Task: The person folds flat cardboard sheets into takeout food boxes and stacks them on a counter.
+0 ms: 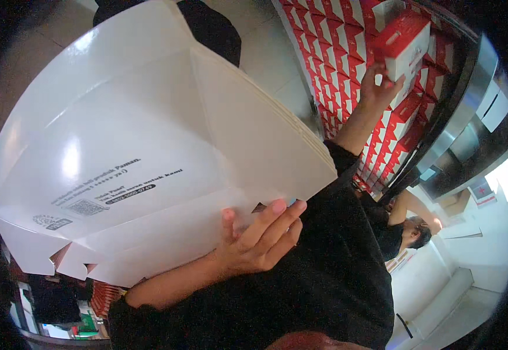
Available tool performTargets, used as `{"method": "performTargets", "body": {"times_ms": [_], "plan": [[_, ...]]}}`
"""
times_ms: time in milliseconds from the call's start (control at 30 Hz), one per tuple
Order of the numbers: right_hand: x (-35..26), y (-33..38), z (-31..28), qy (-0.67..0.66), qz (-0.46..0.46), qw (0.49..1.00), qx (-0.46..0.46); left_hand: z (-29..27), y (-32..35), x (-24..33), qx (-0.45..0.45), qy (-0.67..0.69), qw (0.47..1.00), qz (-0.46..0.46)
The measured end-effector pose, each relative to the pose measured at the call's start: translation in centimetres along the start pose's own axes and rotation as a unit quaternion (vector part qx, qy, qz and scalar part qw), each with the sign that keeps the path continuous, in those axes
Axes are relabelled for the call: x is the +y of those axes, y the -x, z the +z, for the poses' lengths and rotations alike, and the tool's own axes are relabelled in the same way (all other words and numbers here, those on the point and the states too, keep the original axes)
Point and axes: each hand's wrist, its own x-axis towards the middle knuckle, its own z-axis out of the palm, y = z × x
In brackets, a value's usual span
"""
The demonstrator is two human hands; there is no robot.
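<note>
White folded carton (149,146) — a large, half-opened paperboard box, close under the camera — is held up near the chest, one hand (260,239) pressed flat with fingers spread against its lower flap. Judged light, thin and easily creased, it is best gripped along the folds. The other hand (379,87) is clasped on a red-and-white box (406,44) — raised at stacked boxes (347,52).

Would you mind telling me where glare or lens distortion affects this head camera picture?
In the head view, glare makes a bright patch on the flat white cardboard box under one hand; the fisheye bends the stacked red-and-white cartons near the other hand; the rim is a black vignette.
</note>
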Motion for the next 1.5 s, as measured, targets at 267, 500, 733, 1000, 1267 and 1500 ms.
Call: {"method": "performTargets", "body": {"times_ms": [267, 500, 733, 1000, 1267, 1500], "plan": [[-2.4, -7.8, 5.0, -0.16, 0.228, 0.955, 0.099, -0.8, 0.5, -0.6, 0.031, 0.137, 0.99, -0.012], [3.2, 6.7, 7.1, -0.005, 0.287, 0.948, -0.137, -1.2, 0.9, -1.0, 0.109, 0.21, 0.97, -0.053], [6.1, 24.4, 12.2, 0.316, 0.24, 0.816, -0.421, -1.3, 1.6, -0.9, -0.01, 0.268, 0.963, -0.034], [7.1, 28.3, 13.9, 0.493, 0.067, 0.737, -0.458, -5.6, 1.3, 0.3, -0.119, 0.412, 0.822, -0.374], [1.4, 30.5, 10.9, 0.552, 0.068, 0.723, -0.41, -7.1, 5.3, 3.5, -0.177, 0.297, 0.889, -0.299], [0.1, 32.7, 5.3, 0.597, -0.176, 0.705, -0.338, -8.1, 5.7, 6.6, -0.199, 0.427, 0.797, -0.378]]}}
